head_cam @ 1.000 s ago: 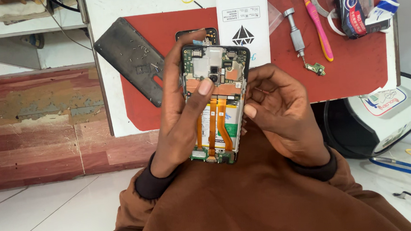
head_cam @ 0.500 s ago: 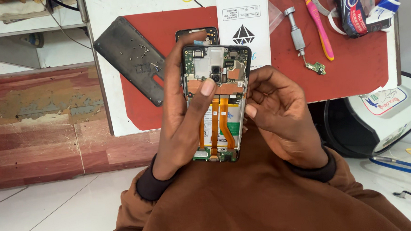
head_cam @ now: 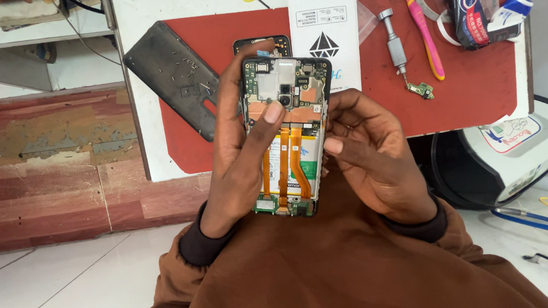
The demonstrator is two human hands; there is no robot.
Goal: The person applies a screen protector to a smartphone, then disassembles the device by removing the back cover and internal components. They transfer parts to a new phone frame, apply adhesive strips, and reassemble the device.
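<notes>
An opened phone [head_cam: 287, 134] is gripped by the left hand [head_cam: 239, 152] and the right hand [head_cam: 374, 149]. Orange ribbon cables [head_cam: 285, 163] are seen inside its frame. At one o'clock, a screwdriver [head_cam: 394, 46] lies on the red mat [head_cam: 470, 81].

The opened phone [head_cam: 287, 134] is showing bare metal shields, glossy orange flex ribbons and a green circuit board. The back cover [head_cam: 173, 75] is looking like matt, scuffed dark plastic. The red mat [head_cam: 471, 93] is lying dull and smooth. The screwdriver [head_cam: 394, 44] is gleaming as brushed metal, and the toothbrush [head_cam: 425, 30] is shining as pink plastic.
</notes>
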